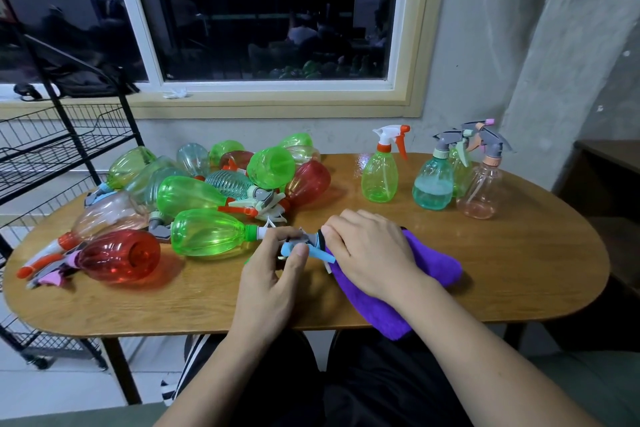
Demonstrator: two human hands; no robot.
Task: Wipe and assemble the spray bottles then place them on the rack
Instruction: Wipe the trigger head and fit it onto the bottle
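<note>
Dark trousers (363, 392) fill the bottom of the view, and both forearms reach over them to the front edge of the tabletop (485, 270). On the left hand (273, 274) the grip is pinching a blue and grey spray head (294, 246) between thumb and fingertips. The right hand (374, 250) lies on the purple cloth (433, 263), its grip curled over the cloth with the fingertips against the head; the thumb is hidden.

The step looks like wiping this head before it is screwed on. To do it well, hold the pinch firm at the collar, wrap a fold of cloth round the trigger and nozzle, and turn the part so every face meets the cloth. Mind the thin dip tube, which could bend.

Just beyond, touching the left fingers, a green bottle (211, 236) lies on its side, neck toward the hands. Behind it is a pile of bottles (221, 184). Four upright bottles (379, 177) stand assembled at the far right. At the far left is the wire rack (69, 146).
</note>
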